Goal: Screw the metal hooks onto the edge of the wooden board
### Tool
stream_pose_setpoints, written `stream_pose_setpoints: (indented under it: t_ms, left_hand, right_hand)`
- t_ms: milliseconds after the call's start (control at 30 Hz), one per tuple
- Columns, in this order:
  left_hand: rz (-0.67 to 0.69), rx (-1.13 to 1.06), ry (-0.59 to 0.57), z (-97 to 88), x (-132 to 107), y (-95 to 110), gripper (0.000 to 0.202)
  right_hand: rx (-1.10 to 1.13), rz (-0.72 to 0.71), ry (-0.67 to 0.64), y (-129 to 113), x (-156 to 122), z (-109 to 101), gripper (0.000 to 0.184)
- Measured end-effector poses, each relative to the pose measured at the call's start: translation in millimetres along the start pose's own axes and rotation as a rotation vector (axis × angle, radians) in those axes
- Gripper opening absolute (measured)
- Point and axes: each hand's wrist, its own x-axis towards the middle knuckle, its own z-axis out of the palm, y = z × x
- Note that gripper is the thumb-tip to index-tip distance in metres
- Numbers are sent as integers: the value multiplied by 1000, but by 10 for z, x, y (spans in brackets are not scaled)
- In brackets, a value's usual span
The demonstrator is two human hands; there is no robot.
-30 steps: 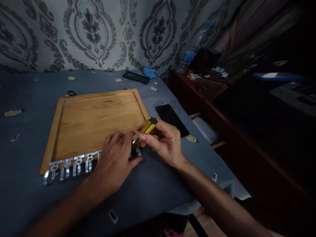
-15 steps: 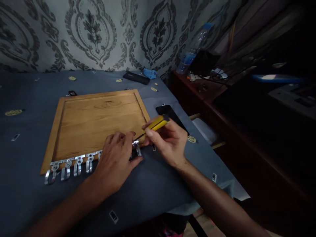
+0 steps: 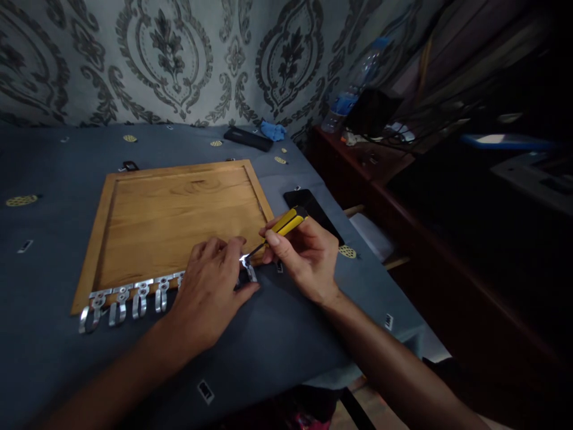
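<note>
A framed wooden board point(image 3: 179, 221) lies on the cloth, with a silver hook rail point(image 3: 129, 292) along its near edge. My left hand point(image 3: 212, 286) covers the middle of that rail and steadies it, fingers over the board's edge and thumb low beside the end hook point(image 3: 251, 273). Between the thumb and fingers of my right hand point(image 3: 307, 257) is a yellow-and-black screwdriver point(image 3: 289, 221). Its shaft slants down left, and the tip meets the rail's right end beside my left index finger. Any screw under the tip is too small to make out.
A black phone point(image 3: 313, 212) lies right of the board. Behind it are a dark case point(image 3: 248, 138) and a crumpled blue cloth point(image 3: 273, 130). A plastic bottle point(image 3: 344, 104) and cables stand on the reddish-brown desk point(image 3: 331, 149) at right, above an open drawer point(image 3: 371, 234).
The screwdriver has turned slightly in my right hand and its handle has shifted a little. My left hand stays in place on the rail.
</note>
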Motion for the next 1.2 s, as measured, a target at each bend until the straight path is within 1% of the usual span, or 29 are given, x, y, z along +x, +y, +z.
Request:
stream_pose_setpoints:
  t_ms: [167, 300, 467, 533, 633, 733, 800, 867, 1033, 1200]
  left_hand:
    - [-15, 18, 0, 3, 2, 6, 49]
    - [-24, 18, -18, 1, 4, 7, 49]
    - [-29, 23, -12, 1, 5, 6, 43]
    - [-13, 20, -6, -2, 6, 5, 42]
    - [3, 15, 1, -11, 10, 7, 45]
    - [4, 11, 0, -20, 13, 10, 44]
    - [3, 14, -4, -21, 13, 10, 42]
    - [9, 16, 4, -15, 10, 5, 41]
    - [32, 20, 43, 10, -3, -8, 45]
    - [20, 29, 25, 15, 6, -5, 41]
  right_hand:
    - [-28, 9, 7, -1, 3, 9, 18]
    - [-76, -24, -47, 2, 11, -14, 13]
    - [-146, -66, -119, -33, 43, -47, 10]
    - [-170, -71, -166, -59, 71, -66, 10]
    - [-173, -78, -276, -99, 129, -102, 12]
    - [-174, -78, -367, -134, 182, -133, 18]
    - [-187, -71, -395, -148, 201, -140, 23]
    - [-202, -77, -382, -151, 203, -132, 24]
    - [-167, -91, -295, -112, 164, -82, 21]
    - [-151, -95, -267, -67, 143, -39, 18]
